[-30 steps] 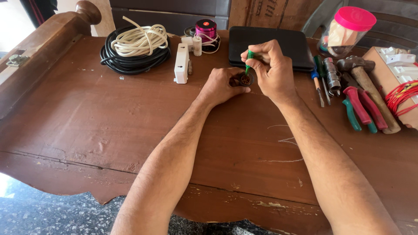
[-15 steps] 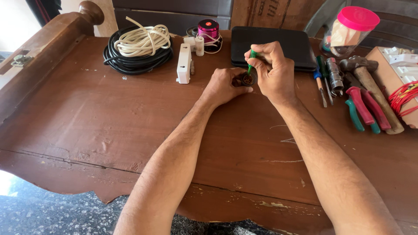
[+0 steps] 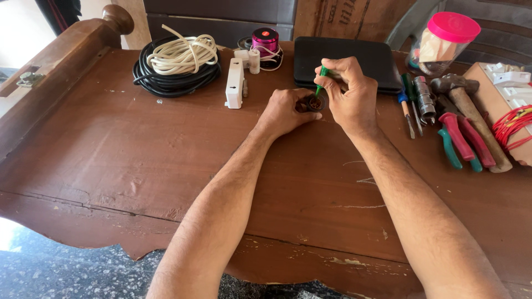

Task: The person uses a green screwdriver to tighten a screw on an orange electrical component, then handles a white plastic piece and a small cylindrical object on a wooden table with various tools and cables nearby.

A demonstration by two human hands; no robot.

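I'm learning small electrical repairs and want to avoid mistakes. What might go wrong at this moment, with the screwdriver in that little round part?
1. The green screwdriver, gripped by the right hand, could slip off and jab the left hand, whose fingers hold the small dark round part.
2. The part is steadied only by hand on the wooden table, so it may twist or skid.
3. A loosened screw could roll among the tools nearby.
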